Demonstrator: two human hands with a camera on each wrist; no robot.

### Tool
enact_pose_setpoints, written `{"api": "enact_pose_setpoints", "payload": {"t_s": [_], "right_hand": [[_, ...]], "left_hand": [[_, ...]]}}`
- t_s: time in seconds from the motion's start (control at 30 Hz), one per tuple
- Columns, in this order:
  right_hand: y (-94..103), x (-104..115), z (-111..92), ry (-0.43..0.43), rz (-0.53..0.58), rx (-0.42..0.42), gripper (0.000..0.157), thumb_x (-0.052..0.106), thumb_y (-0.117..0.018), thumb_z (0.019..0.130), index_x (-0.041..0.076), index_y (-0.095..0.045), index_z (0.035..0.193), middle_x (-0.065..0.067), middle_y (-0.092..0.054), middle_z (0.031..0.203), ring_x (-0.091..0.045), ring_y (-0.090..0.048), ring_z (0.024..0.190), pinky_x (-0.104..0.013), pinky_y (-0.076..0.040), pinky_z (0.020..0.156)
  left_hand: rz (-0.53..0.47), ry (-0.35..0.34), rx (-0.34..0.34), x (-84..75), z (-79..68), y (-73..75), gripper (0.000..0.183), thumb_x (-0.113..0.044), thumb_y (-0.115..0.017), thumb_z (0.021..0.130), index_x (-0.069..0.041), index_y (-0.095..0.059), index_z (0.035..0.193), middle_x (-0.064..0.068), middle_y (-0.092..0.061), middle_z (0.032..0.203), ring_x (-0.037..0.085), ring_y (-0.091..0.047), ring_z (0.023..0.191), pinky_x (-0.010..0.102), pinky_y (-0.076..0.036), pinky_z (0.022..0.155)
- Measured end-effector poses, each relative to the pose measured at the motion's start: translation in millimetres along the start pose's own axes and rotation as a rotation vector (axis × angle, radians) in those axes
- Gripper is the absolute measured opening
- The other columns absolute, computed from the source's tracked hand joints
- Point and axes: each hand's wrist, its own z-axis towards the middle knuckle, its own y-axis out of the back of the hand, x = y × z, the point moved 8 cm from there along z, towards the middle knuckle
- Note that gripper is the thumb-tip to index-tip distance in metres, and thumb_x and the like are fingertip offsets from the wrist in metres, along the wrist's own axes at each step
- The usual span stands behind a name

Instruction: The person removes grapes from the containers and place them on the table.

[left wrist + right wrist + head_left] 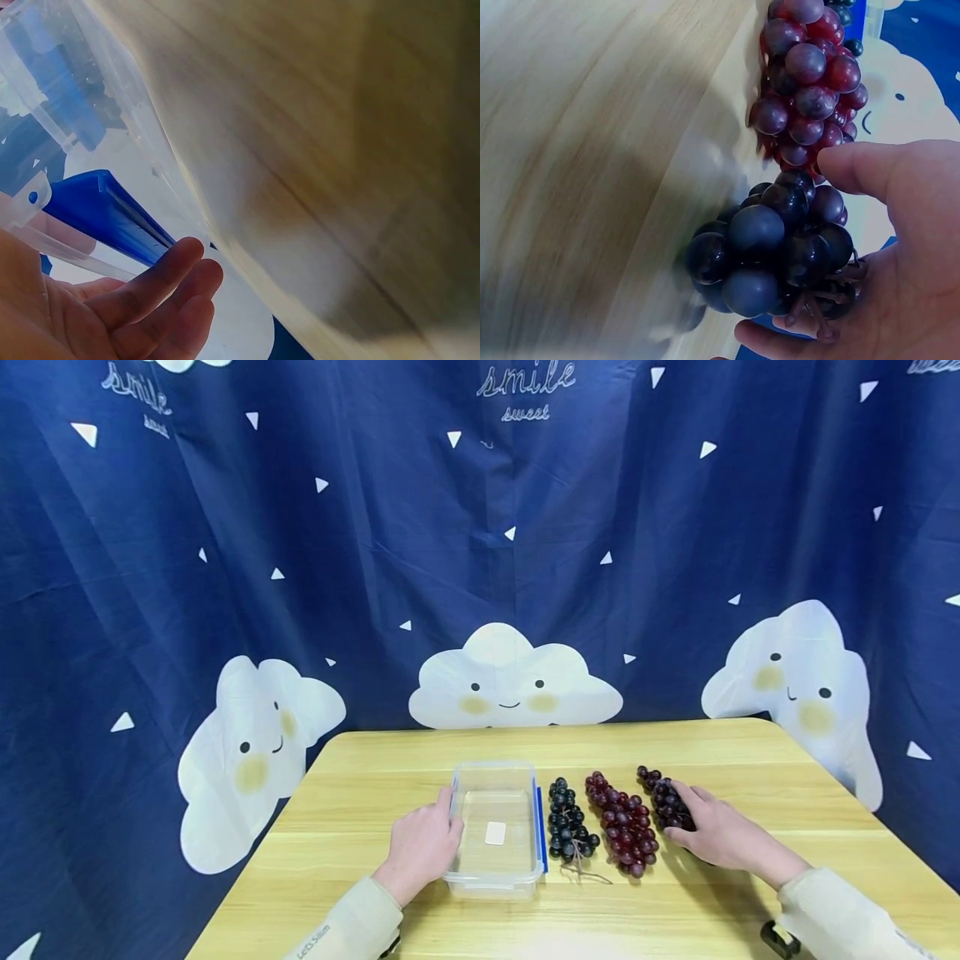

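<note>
A clear plastic food container with blue side latches stands on the table. My left hand holds its left rim; in the left wrist view, bent fingers lie against a blue latch. At the right, my right hand grips a bunch of dark purple grapes from its right side. Close up, the thumb is on one side of this bunch and fingers are on the other, with the stem near the palm. Red grapes lie just left of it.
A bunch of black grapes with a thin stem lies between the container and the red grapes. All rest on a light wooden table. Behind its far edge hangs a dark blue curtain with smiling clouds.
</note>
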Motion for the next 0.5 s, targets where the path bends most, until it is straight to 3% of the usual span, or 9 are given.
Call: {"api": "enact_pose_setpoints", "payload": {"t_s": [0.5], "right_hand": [[16.6,21,-1,0.04,-0.057,-0.113,0.075,0.036,-0.069,0.092,0.0,-0.039,0.15,-0.04,-0.035,0.149,-0.065,-0.04,0.128,-0.077,-0.036,0.093]], "left_hand": [[-0.008,0.002,0.016,-1.4,1.5,-1.6,0.041,-0.026,-0.054,0.095,-0.01,-0.054,0.133,0.0,-0.054,0.064,0.015,-0.045,0.05,0.033,-0.033,0.041]]}}
